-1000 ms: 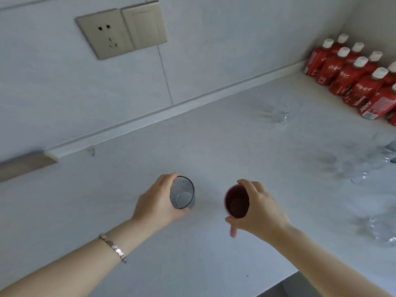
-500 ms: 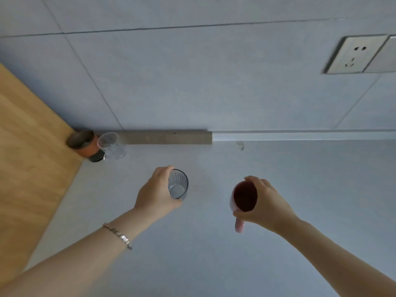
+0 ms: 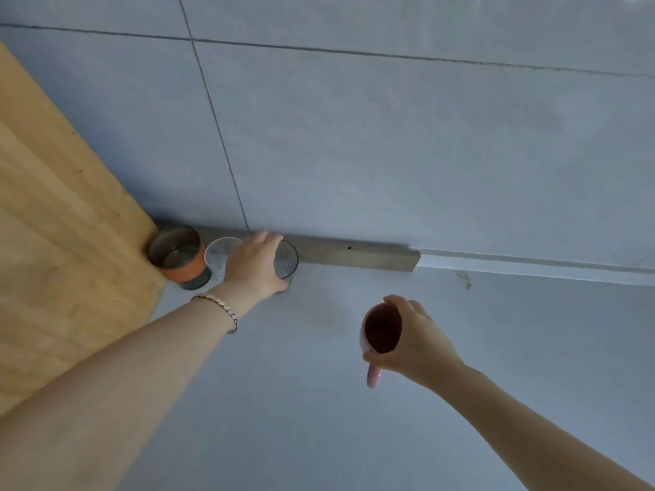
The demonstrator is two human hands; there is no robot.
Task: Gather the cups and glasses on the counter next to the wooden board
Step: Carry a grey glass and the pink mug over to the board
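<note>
My left hand (image 3: pixel 253 264) grips a grey ribbed glass (image 3: pixel 286 261) at the back of the counter, close to the wall strip. Just left of it stands a clear glass (image 3: pixel 218 256), partly hidden by my hand, and then an orange and grey cup (image 3: pixel 179 258) against the wooden board (image 3: pixel 60 242). My right hand (image 3: pixel 414 340) holds a pink cup (image 3: pixel 379 333) with a handle above the counter, nearer to me and to the right. I cannot tell whether the grey glass rests on the counter.
The pale grey counter (image 3: pixel 319 402) runs from the board to the right. A tiled wall (image 3: pixel 390 136) rises behind it, with a brown strip (image 3: pixel 354 255) along its foot.
My left hand has carried the grey glass away from me and to the left, up beside the clear glass. The right hand with the pink cup has hardly shifted. The view has swung left.
</note>
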